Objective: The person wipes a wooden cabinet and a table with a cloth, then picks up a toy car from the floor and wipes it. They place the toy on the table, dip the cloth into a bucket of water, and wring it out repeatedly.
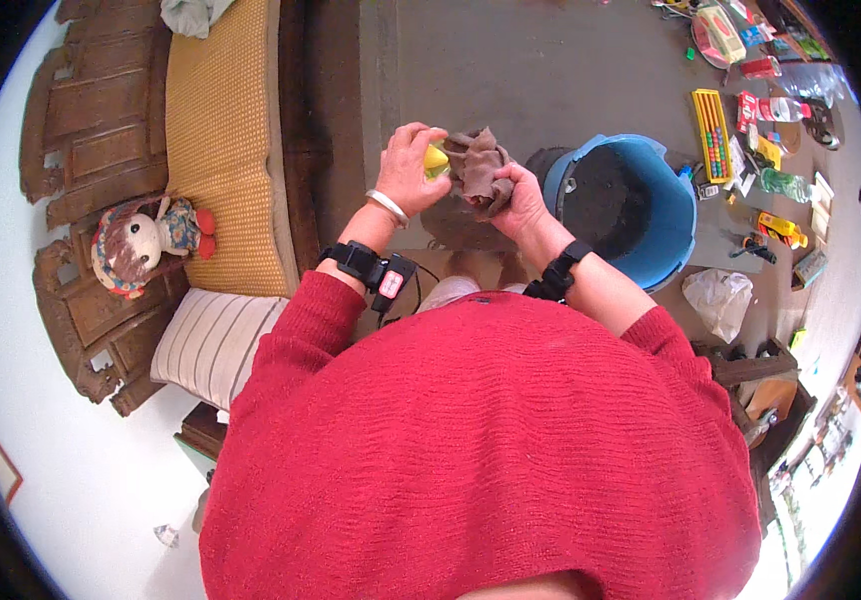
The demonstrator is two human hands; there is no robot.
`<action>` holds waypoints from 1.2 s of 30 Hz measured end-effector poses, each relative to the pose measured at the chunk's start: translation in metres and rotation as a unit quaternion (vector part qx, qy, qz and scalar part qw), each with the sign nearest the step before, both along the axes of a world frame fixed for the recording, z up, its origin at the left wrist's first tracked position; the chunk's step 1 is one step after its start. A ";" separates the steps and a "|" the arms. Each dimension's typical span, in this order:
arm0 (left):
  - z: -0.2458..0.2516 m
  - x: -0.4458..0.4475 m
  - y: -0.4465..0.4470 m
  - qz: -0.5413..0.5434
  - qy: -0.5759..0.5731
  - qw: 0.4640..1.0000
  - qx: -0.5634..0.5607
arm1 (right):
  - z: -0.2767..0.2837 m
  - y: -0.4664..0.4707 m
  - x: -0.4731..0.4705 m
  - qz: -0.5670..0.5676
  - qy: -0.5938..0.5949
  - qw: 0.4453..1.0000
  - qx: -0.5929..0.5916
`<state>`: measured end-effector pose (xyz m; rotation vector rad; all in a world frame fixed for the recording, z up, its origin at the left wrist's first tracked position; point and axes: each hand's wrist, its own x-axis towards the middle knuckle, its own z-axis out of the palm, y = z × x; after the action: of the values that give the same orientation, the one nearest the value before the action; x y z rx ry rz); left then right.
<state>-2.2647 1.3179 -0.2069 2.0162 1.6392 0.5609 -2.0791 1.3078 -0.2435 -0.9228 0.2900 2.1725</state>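
My left hand [409, 171], with a white bangle at the wrist, grips a small yellow object [436, 159] that seems to have a see-through part. Fingers hide much of it, so its exact kind is unclear. In my right hand [522, 201] is a bunched brown cloth [480, 171], held against or very near the yellow object. Both hands are in front of my body, above the grey floor. Just right of my right hand stands a large blue plastic bucket [659, 217], its inside dark.
At left is a carved wooden bench with a yellow woven seat mat [224, 135], a doll [157, 240] and a striped cushion [213, 341]. Rightward lie a yellow abacus [712, 135], several bottles [784, 185] and a white plastic bag [718, 301].
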 end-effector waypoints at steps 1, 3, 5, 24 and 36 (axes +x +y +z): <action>-0.003 0.001 0.001 0.033 -0.032 0.999 0.019 | -0.006 -0.001 -0.004 -0.001 0.005 1.000 0.001; -0.011 0.002 0.008 0.097 -0.096 0.989 0.059 | -0.016 0.000 -0.010 0.003 0.023 1.000 -0.006; -0.019 0.003 0.015 0.110 -0.063 0.992 0.027 | -0.021 0.001 -0.013 0.009 0.042 0.999 -0.030; -0.046 0.010 0.019 0.093 0.014 0.995 0.030 | -0.033 0.004 -0.023 -0.012 0.073 0.996 -0.041; 0.016 -0.007 0.019 0.126 -0.180 0.971 0.089 | 0.013 0.021 0.021 -0.031 0.060 0.998 0.009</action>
<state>-2.2719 1.3367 -0.1906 1.7008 1.6714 1.1306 -2.0581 1.3286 -0.2309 -0.7639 0.3516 2.1729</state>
